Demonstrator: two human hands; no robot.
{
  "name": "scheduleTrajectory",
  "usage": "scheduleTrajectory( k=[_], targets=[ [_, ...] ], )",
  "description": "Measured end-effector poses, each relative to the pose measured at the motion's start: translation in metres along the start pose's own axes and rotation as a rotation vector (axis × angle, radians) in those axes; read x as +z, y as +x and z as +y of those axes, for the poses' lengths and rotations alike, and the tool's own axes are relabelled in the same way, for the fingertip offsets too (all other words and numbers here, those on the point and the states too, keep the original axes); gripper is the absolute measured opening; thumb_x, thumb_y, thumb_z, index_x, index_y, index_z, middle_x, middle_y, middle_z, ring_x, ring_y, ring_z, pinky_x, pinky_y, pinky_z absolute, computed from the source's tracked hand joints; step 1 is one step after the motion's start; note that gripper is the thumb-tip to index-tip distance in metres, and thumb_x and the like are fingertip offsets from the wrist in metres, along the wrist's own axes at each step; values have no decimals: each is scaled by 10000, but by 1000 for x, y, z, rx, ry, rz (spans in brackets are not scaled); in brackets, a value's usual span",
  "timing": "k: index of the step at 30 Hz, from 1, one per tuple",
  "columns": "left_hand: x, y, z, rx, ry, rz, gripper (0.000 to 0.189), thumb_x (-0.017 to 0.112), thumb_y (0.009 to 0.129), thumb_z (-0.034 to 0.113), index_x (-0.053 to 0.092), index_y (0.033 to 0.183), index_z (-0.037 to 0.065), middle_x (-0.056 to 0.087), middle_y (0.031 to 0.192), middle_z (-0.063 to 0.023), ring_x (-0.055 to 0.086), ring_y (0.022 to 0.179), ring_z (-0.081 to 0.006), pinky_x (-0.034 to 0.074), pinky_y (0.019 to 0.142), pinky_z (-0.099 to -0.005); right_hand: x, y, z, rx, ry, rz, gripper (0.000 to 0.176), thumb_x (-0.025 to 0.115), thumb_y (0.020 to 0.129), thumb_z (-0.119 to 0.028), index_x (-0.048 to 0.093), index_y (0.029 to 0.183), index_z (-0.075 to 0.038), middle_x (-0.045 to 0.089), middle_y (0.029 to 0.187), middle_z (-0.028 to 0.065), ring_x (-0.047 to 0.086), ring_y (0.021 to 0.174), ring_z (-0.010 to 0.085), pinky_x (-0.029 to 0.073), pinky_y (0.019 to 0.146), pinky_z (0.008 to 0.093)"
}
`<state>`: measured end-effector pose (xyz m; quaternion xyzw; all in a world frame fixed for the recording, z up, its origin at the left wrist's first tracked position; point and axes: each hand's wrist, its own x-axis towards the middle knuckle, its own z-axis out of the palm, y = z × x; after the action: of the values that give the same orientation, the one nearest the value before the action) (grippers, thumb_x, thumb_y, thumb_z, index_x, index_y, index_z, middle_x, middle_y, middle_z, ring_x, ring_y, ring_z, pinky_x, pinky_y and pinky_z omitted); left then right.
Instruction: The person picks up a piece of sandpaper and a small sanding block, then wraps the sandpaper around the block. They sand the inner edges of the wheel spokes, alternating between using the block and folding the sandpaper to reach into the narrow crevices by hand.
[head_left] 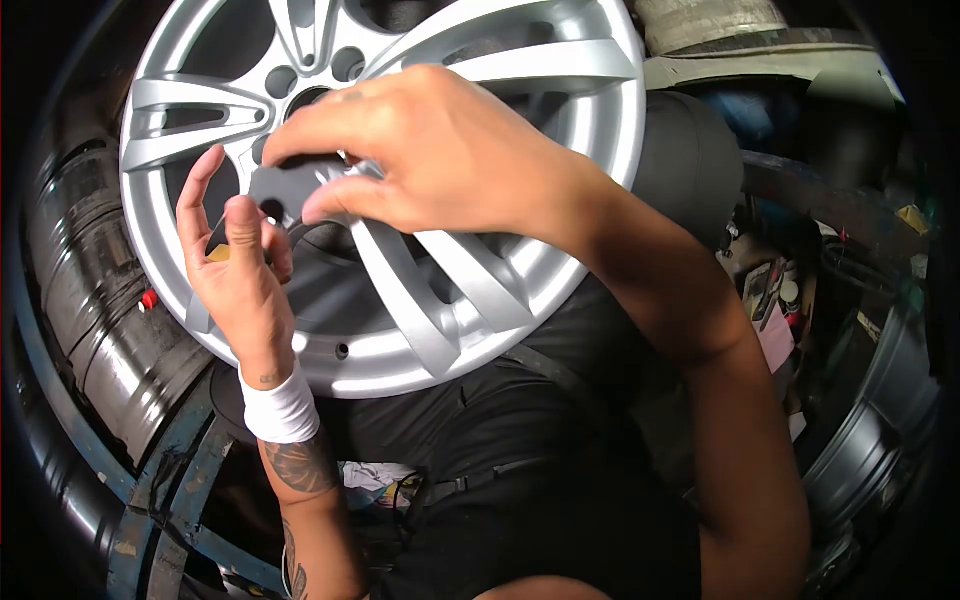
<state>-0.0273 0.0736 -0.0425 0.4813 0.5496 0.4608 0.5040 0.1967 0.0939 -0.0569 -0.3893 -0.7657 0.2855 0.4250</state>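
A silver alloy wheel rim (395, 295) with split spokes fills the upper middle, its face toward me. Over its hub, my right hand (425, 150) bends its thumb and fingers around a thin flat grey piece (283, 188). My left hand (245, 275), with a white band on the wrist, is raised at the rim's lower left. Its thumb points up close to the grey piece, and the index finger stands behind. Between its curled fingers shows a small dark and yellowish bit (218, 253); I cannot tell what it is.
Other wheel rims stand at the left (115, 310) and lower right (850, 465). A blue metal frame (195, 490) crosses the lower left. A dark rounded support (690, 165) sits behind the rim at right. Assorted small items and a pink paper (776, 338) lie further right.
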Motion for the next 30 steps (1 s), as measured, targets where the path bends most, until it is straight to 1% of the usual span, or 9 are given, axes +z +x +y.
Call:
scheduleTrajectory(
  k=[3,6,8,11,16,20,23,25,30],
  targets=[
    [8,-1,21,-157,221,48,519,712,1088,283,554,1543,91,601,721,41,433,534,0,271,473,-192,-11,4,7,74,-104,116,391,878,859,-361,821,1156,-112,804,907,154,789,850,349,621,785,433],
    [-22,-16,34,-410,404,-400,291,757,1049,252,780,1273,67,691,794,12,558,616,-37,412,539,-206,-27,8,-1,237,-88,68,376,872,865,-405,846,1098,-111,784,802,156,785,780,345,622,768,428],
    [-6,-27,37,-136,559,-968,336,827,964,215,793,1259,59,806,931,-151,754,721,-235,581,685,-343,-23,8,1,216,-58,97,354,865,873,-398,841,1064,-100,769,753,137,775,752,340,613,749,432],
    [19,-52,42,43,924,-1224,414,819,948,303,784,1282,59,684,692,-203,680,656,-417,536,619,-415,-10,5,4,124,-66,112,325,854,886,-386,833,1020,-91,745,699,120,762,724,339,603,733,436],
    [21,-55,52,109,903,-1296,240,785,959,244,811,1091,46,726,694,-158,719,651,-355,546,621,-403,-11,8,-1,171,-11,22,306,833,904,-387,826,989,-93,709,645,127,735,663,312,563,674,423],
    [-2,-33,33,-42,526,-985,330,816,953,235,736,722,13,691,648,-150,647,533,-283,496,555,-376,-11,9,-6,277,162,-54,217,834,927,-238,820,1040,-53,765,796,100,732,702,190,543,651,334],
    [-9,-15,33,-149,511,-379,240,870,936,190,747,891,-12,719,720,-66,654,665,-88,526,594,-298,-16,12,-19,452,227,-170,187,821,948,-110,809,1101,-3,815,917,72,685,757,72,537,709,253],
    [-12,-8,26,108,452,-183,283,913,894,162,741,1018,-25,757,886,-68,680,764,-75,525,587,-273,-11,10,-17,425,253,-150,196,825,951,-122,809,1107,-4,808,911,62,668,758,73,535,722,258],
    [-8,-14,29,264,430,-176,229,875,925,89,773,1098,-21,774,980,-76,692,810,-75,555,641,-220,-9,10,-18,483,362,-285,190,778,1002,-113,773,1155,1,788,1021,50,685,866,77,545,758,262]
  ],
)
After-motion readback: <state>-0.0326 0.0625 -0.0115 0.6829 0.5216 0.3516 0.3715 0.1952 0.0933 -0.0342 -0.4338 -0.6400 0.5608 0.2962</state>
